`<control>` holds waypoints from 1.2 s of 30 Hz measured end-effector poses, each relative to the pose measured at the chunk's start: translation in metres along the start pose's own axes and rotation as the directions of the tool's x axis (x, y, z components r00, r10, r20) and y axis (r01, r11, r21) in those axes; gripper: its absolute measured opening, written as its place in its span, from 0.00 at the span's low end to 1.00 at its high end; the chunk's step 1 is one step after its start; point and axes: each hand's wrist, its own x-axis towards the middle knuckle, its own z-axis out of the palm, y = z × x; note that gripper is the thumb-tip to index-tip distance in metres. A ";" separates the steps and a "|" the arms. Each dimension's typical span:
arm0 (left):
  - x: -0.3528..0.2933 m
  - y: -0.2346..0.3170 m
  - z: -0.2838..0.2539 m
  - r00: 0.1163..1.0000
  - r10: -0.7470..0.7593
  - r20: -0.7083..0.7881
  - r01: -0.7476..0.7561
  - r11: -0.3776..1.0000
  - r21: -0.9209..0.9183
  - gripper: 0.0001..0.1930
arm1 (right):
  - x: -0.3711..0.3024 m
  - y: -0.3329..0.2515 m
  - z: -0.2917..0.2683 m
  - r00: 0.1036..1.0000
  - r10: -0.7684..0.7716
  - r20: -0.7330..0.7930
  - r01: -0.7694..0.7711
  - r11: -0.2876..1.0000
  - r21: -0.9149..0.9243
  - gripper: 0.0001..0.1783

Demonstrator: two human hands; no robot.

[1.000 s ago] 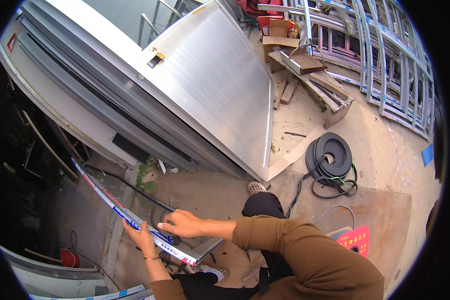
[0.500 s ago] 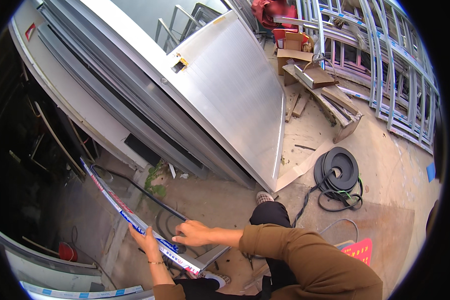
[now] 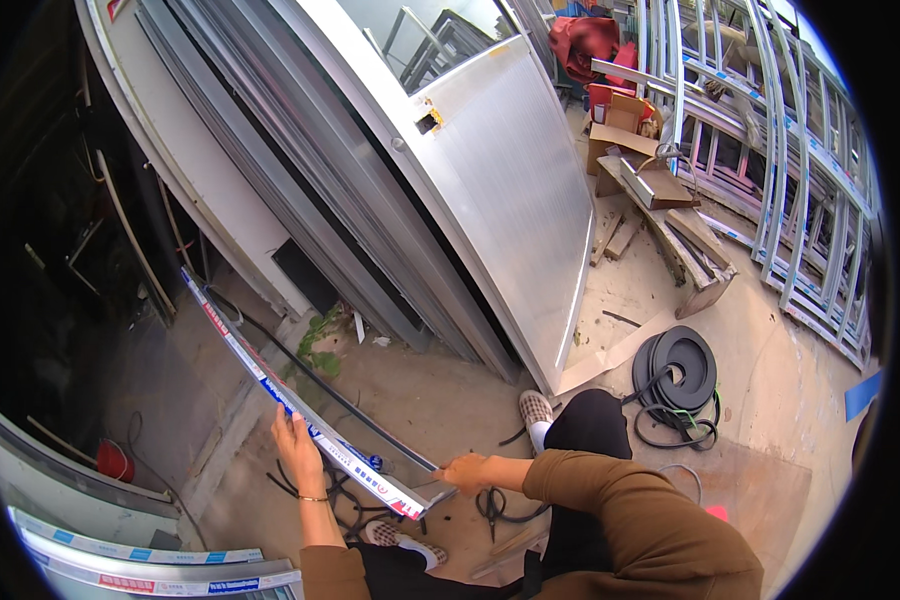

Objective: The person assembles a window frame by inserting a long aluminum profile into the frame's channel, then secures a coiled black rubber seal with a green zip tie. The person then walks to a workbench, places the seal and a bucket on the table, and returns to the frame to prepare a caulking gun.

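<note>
A long narrow metal frame (image 3: pixel 345 455) lies slantwise before me, its near rail covered in printed white, blue and red film. Around that near rail, my left hand (image 3: pixel 298 452) is closed, fingers over its upper edge. My right hand (image 3: pixel 466 472) is closed at the right end of the dark far rail (image 3: pixel 370 425), by the frame's corner; its fingertips are partly hidden. Below the frame, black rubber strips (image 3: pixel 355 510) lie in loose loops on the ground. A pair of scissors (image 3: pixel 490 508) with dark handles seems to lie near my right hand.
A grey metal door panel (image 3: pixel 515 190) and long grey profiles (image 3: pixel 300 150) lean ahead. To the right are a coil of black strip (image 3: pixel 685 365), a wooden bench (image 3: pixel 670 215) and stacked metal frames (image 3: pixel 780 150). A red bucket (image 3: pixel 115 460) and film-wrapped profiles (image 3: pixel 140 555) sit left.
My right hand has moved right, from the middle of the near rail to the far rail's right end. My left hand still holds the near rail. The view has shifted.
</note>
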 end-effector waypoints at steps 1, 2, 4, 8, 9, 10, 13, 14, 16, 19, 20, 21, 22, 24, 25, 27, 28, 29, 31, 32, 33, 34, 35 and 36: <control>0.003 0.004 -0.001 1.000 0.018 0.025 -0.019 1.000 0.023 0.25 | -0.010 0.003 0.014 0.999 -0.006 -0.046 0.011 0.995 0.095 0.41; 0.004 0.008 -0.001 0.999 -0.012 0.039 0.011 1.000 0.020 0.24 | -0.016 0.002 0.026 0.997 0.011 -0.080 0.002 0.987 0.162 0.45; 0.004 0.022 0.003 0.995 0.002 0.100 -0.008 0.999 0.053 0.25 | -0.022 -0.008 0.045 0.957 0.107 -0.270 -0.021 0.953 0.302 0.46; 0.003 0.056 0.025 0.924 0.320 0.208 -0.381 0.818 0.432 0.43 | -0.024 -0.020 0.053 0.858 0.374 -0.352 -0.159 0.845 0.510 0.42; 0.012 0.063 0.032 0.886 0.345 0.310 -0.461 0.726 0.510 0.45 | -0.024 -0.019 0.050 0.849 0.431 -0.306 -0.200 0.798 0.568 0.39; 0.022 0.069 0.038 0.812 0.406 0.421 -0.583 0.603 0.545 0.46 | -0.023 -0.019 0.047 0.847 0.472 -0.243 -0.262 0.771 0.581 0.39; 0.061 0.077 0.053 0.632 0.364 0.684 -0.764 0.440 0.472 0.30 | -0.021 -0.014 0.041 0.806 0.541 -0.241 -0.312 0.734 0.603 0.37; 0.075 0.077 0.056 0.586 0.290 0.757 -0.791 0.405 0.458 0.26 | -0.020 -0.014 0.042 0.790 0.546 -0.278 -0.295 0.737 0.608 0.36; 0.097 0.077 0.064 0.484 0.334 0.809 -0.866 0.315 0.388 0.15 | -0.016 -0.013 0.044 0.762 0.563 -0.320 -0.267 0.723 0.637 0.34; 0.118 0.078 0.071 0.339 0.241 0.909 -0.934 0.197 0.296 0.12 | -0.009 -0.014 0.051 0.716 0.598 -0.360 -0.213 0.679 0.702 0.29; 0.122 0.079 0.074 0.328 0.205 0.922 -0.936 0.201 0.288 0.11 | -0.006 -0.014 0.054 0.692 0.608 -0.389 -0.182 0.669 0.721 0.27; 0.125 0.079 0.079 0.315 0.155 0.936 -0.938 0.198 0.283 0.09 | -0.004 -0.013 0.056 0.662 0.629 -0.407 -0.156 0.646 0.747 0.25; 0.126 0.079 0.083 0.297 0.122 0.947 -0.942 0.198 0.270 0.07 | -0.001 -0.012 0.058 0.643 0.631 -0.435 -0.124 0.646 0.754 0.22; 0.129 0.077 0.093 0.278 0.107 0.954 -0.955 0.141 0.262 0.06 | 0.002 -0.008 0.063 0.618 0.657 -0.431 -0.091 0.605 0.791 0.18; 0.129 0.076 0.096 0.275 0.102 0.956 -0.957 0.122 0.263 0.06 | 0.003 -0.005 0.065 0.622 0.666 -0.411 -0.126 0.603 0.787 0.22; 0.129 0.075 0.099 0.285 0.072 0.956 -0.954 0.114 0.276 0.08 | 0.003 -0.003 0.067 0.636 0.670 -0.384 -0.137 0.587 0.798 0.22; 0.128 0.077 0.097 0.290 0.052 0.956 -0.952 0.115 0.282 0.09 | 0.003 -0.004 0.066 0.631 0.693 -0.350 -0.183 0.570 0.801 0.22; 0.126 0.079 0.094 0.291 0.068 0.954 -0.952 0.114 0.283 0.09 | -0.001 -0.007 0.066 0.570 0.650 -0.502 -0.063 0.644 0.763 0.20; 0.124 0.091 0.086 0.277 0.069 0.958 -0.957 0.110 0.269 0.09 | -0.009 -0.017 0.059 0.591 0.587 -0.553 -0.066 0.719 0.692 0.21; 0.120 0.097 0.080 0.265 0.057 0.963 -0.960 0.113 0.258 0.08 | -0.018 -0.024 0.056 0.586 0.565 -0.581 -0.075 0.752 0.655 0.21; 0.119 0.106 0.074 0.255 0.054 0.965 -0.960 0.135 0.246 0.09 | -0.027 -0.033 0.049 0.602 0.546 -0.583 -0.061 0.760 0.647 0.22; 0.119 0.117 0.070 0.252 0.054 0.966 -0.958 0.152 0.241 0.08 | -0.037 -0.041 0.041 0.620 0.535 -0.573 -0.064 0.763 0.644 0.22; 0.118 0.128 0.064 0.249 0.054 0.967 -0.956 0.175 0.236 0.08 | -0.049 -0.050 0.031 0.631 0.523 -0.573 -0.072 0.775 0.628 0.22; 0.117 0.139 0.057 0.248 0.054 0.967 -0.952 0.201 0.233 0.08 | -0.061 -0.061 0.021 0.645 0.509 -0.570 -0.080 0.787 0.612 0.22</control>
